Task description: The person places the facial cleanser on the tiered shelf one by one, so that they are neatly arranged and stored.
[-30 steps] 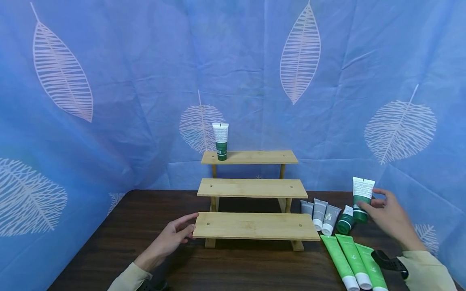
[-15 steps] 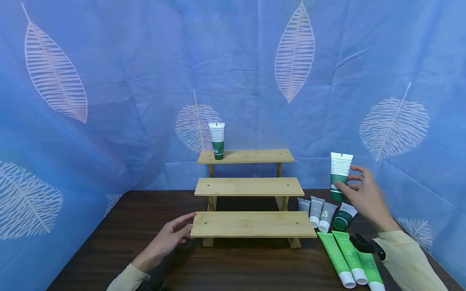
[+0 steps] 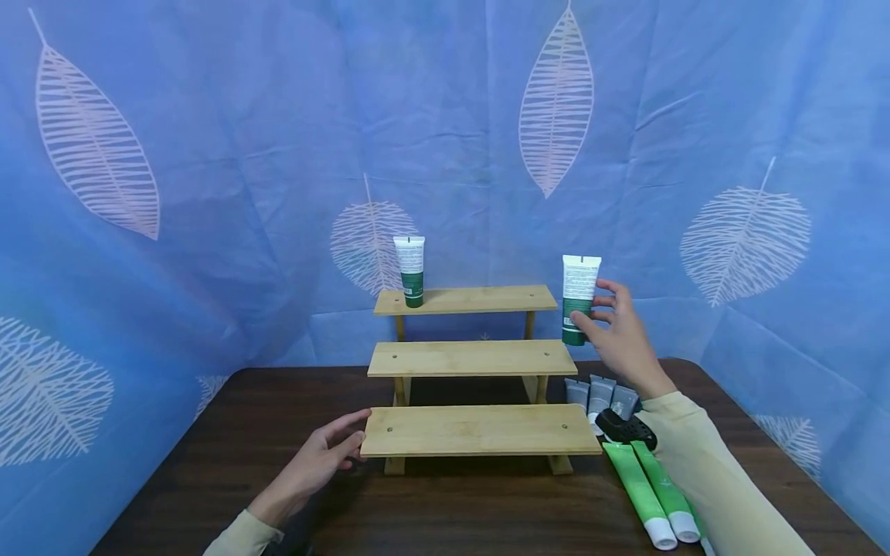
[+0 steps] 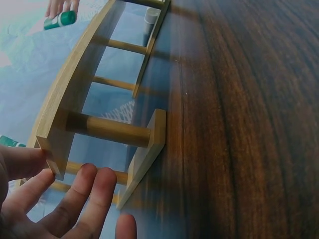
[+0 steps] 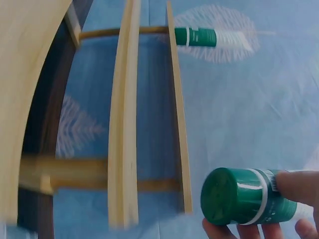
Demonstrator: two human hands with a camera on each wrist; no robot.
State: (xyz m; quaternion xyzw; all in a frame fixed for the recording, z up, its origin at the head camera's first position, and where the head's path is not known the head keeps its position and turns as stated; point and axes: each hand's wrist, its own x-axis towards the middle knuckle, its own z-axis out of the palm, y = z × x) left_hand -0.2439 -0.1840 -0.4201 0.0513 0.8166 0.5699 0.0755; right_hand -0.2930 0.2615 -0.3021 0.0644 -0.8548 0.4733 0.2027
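My right hand (image 3: pixel 621 332) holds a white and green squeeze tube (image 3: pixel 580 287) upright, cap down, between thumb and fingers. It is raised at the right end of the stand, level with the upper shelves. In the right wrist view its green cap (image 5: pixel 219 196) faces the camera. A matching tube (image 3: pixel 411 266) stands on its cap at the left of the top shelf (image 3: pixel 480 300). My left hand (image 3: pixel 313 466) grips the left end of the lowest shelf (image 3: pixel 480 431) of the three-step wooden stand, thumb and forefinger (image 4: pixel 32 191) at its corner.
Several grey tubes (image 3: pixel 599 394) lie right of the stand, partly behind the right wrist's black band (image 3: pixel 626 428). Green tubes with white caps (image 3: pixel 636 483) lie nearer on the dark wooden table (image 3: pixel 445 513). A blue leaf-print cloth (image 3: pixel 459 154) hangs behind.
My right hand has lifted the white and green tube from the table's right side and carried it up and left towards the stand. My left hand has kept its place at the lowest shelf.
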